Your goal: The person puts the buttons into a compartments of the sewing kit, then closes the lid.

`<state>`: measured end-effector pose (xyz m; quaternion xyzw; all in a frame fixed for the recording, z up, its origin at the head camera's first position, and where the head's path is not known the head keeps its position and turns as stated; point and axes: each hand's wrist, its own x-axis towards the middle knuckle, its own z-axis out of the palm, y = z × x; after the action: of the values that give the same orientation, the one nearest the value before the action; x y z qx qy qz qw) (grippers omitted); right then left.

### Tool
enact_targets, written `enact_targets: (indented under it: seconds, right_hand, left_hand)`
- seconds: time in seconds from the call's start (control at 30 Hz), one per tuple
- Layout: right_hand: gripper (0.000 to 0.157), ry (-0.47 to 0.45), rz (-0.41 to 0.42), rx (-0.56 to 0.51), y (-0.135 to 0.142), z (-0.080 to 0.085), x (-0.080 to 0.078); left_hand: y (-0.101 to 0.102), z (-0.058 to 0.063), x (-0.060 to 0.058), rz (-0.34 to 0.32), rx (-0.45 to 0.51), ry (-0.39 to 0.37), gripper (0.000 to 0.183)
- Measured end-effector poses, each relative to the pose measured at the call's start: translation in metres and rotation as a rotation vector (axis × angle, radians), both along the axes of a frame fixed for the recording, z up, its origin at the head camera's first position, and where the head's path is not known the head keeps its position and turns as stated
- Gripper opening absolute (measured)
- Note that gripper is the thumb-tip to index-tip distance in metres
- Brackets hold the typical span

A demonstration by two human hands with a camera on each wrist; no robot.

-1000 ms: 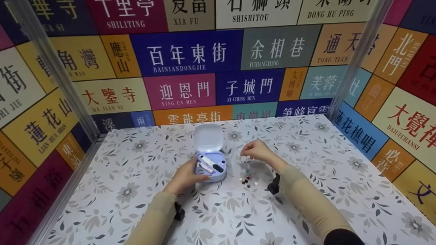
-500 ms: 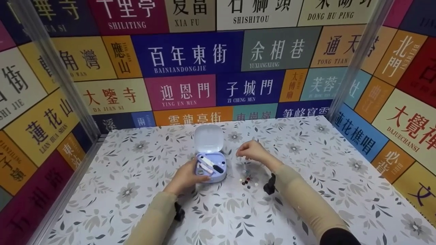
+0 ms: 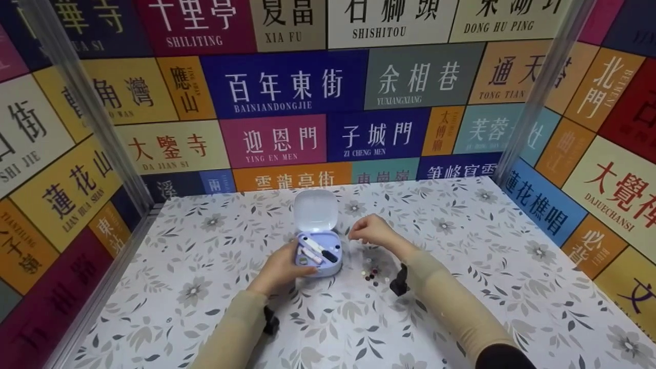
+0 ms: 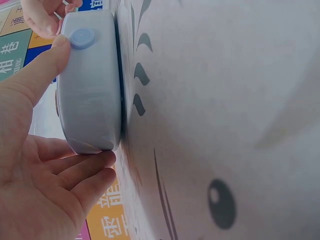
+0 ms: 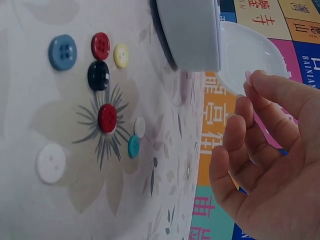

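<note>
A pale blue sewing kit box (image 3: 332, 268) stands on the table with its white lid (image 3: 316, 211) raised. My left hand (image 3: 279, 266) grips it from the left, thumb at the front edge by the round catch (image 4: 82, 38) and fingers along the side. Inside lie a white tool with a black end (image 3: 319, 247) and a few small items. My right hand (image 3: 374, 230) is just right of the box, pinching a small pink button (image 5: 248, 76) between thumb and forefinger. On the table below it lie loose buttons, among them a red one (image 5: 107, 118) and a blue one (image 5: 62, 52).
Beyond the flower-patterned table (image 3: 215, 318) rises a wall of coloured name panels (image 3: 282, 84), with metal posts at both back corners. A white button (image 5: 51, 163) lies apart from the others.
My right hand has moved left, closer to the box, with the pinch kept. My left hand holds the box in the same place.
</note>
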<state>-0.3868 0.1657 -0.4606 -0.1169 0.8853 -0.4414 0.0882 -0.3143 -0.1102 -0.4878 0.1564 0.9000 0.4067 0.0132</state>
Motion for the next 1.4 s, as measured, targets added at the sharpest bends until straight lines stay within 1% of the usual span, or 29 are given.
enact_targets:
  seconds: [0.3, 0.6, 0.77, 0.9, 1.0, 1.23, 1.3, 1.4]
  right_hand:
    - [0.009, 0.009, 0.006, 0.019, -0.010, 0.001, 0.000]
    - [0.010, -0.006, 0.000, 0.019, -0.018, -0.005, -0.003]
    - [0.010, 0.014, 0.026, 0.002, -0.024, -0.007, -0.003]
    - [0.010, 0.046, 0.047, 0.003, -0.027, -0.007, -0.002]
    - [0.010, 0.063, 0.048, 0.008, -0.029, -0.008, -0.003]
    - [0.011, 0.049, 0.015, 0.023, -0.034, -0.010, -0.005]
    - [0.011, 0.042, 0.009, 0.032, -0.035, -0.010, -0.005]
    - [0.010, 0.040, 0.004, 0.039, -0.036, -0.011, -0.005]
  left_hand:
    - [0.001, 0.000, -0.001, 0.031, -0.001, -0.066, 0.102]
    - [0.001, 0.001, 0.001, 0.039, 0.006, -0.079, 0.101]
    - [0.001, 0.001, 0.001, 0.048, 0.011, -0.092, 0.102]
    - [0.001, 0.000, -0.001, 0.027, -0.001, -0.049, 0.100]
    - [0.000, 0.000, -0.001, 0.015, -0.017, -0.017, 0.098]
    - [0.000, 0.000, -0.001, 0.018, 0.001, -0.023, 0.098]
    - [0.000, 0.000, -0.001, 0.031, -0.005, -0.032, 0.099]
    - [0.000, 0.000, 0.000, 0.031, -0.005, -0.028, 0.100]
